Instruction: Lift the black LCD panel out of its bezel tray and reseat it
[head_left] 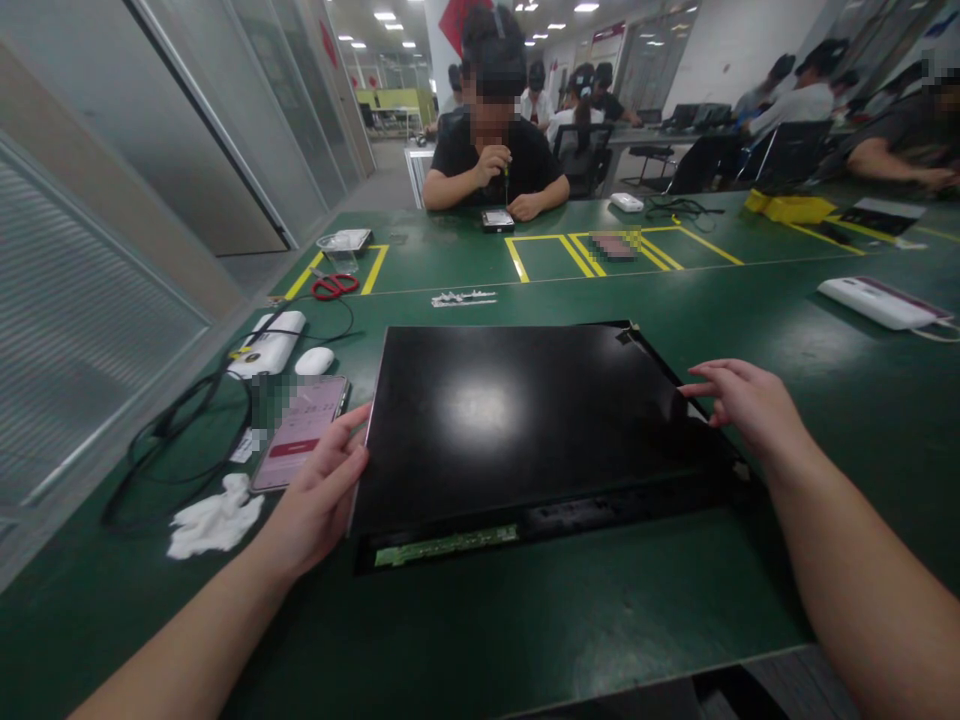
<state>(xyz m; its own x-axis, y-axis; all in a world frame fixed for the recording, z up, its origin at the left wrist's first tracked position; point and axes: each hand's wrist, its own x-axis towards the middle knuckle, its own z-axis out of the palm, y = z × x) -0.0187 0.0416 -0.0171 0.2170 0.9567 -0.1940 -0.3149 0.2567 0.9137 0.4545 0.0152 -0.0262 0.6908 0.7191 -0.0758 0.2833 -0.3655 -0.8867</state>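
Observation:
A black LCD screen panel (pixel 525 410) lies over a slightly larger black frame (pixel 622 512), its left side appearing raised. Along the frame's near edge runs a green circuit strip (pixel 446 546). My left hand (pixel 319 495) is closed on the panel's left edge, thumb at the rim and fingers along the side. At the right edge, my right hand (pixel 750 400) has its fingers stretched out and apart, fingertips touching or very near the panel's rim. The underside of the panel is hidden.
Left of the panel are a phone (pixel 300 435), crumpled tissue (pixel 216 518), a white mouse-like object (pixel 314 361), a white power bank (pixel 268 343), black cables (pixel 180 425) and red scissors (pixel 335 286). Small white strips (pixel 463 298) lie beyond. Across the green table (pixel 600 620), a person (pixel 495 150) works on a small device.

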